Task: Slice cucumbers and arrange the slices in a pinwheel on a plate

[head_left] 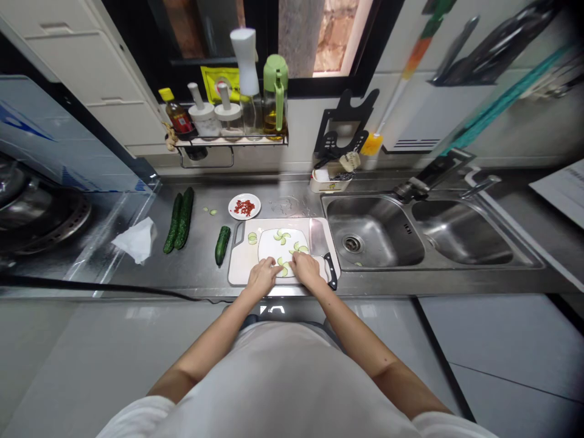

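Note:
A white plate [269,243] lies on a pale cutting board [241,267], bearing thin cucumber slices [281,237] fanned out in small curved clusters. At the plate's near edge, my left hand [262,277] has thumb and fingertips closed at a cucumber slice in the lowest cluster. My right hand [306,270] rests over the plate's right near corner, its fingers curled beside the same cluster; whatever they hold is hidden. A kitchen knife [316,234] with a black handle lies along the board's right side. A short stack of cucumber pieces [252,238] sits left of the plate.
A cut cucumber [222,245] lies left of the board, two whole cucumbers [179,219] farther left near a crumpled white cloth [137,239]. Behind the board stands a small dish [232,207] of chopped red pieces. A double sink [378,234] adjoins on the right.

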Available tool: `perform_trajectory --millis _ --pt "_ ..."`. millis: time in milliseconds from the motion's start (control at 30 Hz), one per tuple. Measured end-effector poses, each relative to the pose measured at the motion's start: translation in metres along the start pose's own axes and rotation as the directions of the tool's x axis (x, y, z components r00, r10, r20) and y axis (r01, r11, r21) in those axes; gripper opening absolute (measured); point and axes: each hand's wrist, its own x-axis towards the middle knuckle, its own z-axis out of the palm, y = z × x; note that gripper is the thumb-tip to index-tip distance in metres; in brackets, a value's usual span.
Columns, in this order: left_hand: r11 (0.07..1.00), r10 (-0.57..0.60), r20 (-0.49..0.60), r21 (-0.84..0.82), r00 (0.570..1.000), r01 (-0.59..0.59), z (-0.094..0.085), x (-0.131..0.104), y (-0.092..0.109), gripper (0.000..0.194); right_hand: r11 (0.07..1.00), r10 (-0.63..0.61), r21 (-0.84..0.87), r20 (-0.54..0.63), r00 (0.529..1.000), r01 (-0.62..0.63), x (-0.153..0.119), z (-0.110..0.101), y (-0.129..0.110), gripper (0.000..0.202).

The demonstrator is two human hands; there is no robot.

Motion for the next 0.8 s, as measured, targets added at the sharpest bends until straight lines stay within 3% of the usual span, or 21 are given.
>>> perform_trajectory --millis 433,800 --pt "1.0 -0.004 0.086 0.027 0.996 0.002 -0.016 0.006 0.007 0.037 1.0 -0.004 -0.002 -0.007 1.0 0.004 -0.006 -0.001 -0.001 0.027" --pt "0.975 -0.102 0.034 -0.196 0.994 0.106 -0.011 0.014 0.005 0.037 0.992 0.0 0.122 -0.153 0.988 0.019 -0.017 -0.002 0.014 0.024"
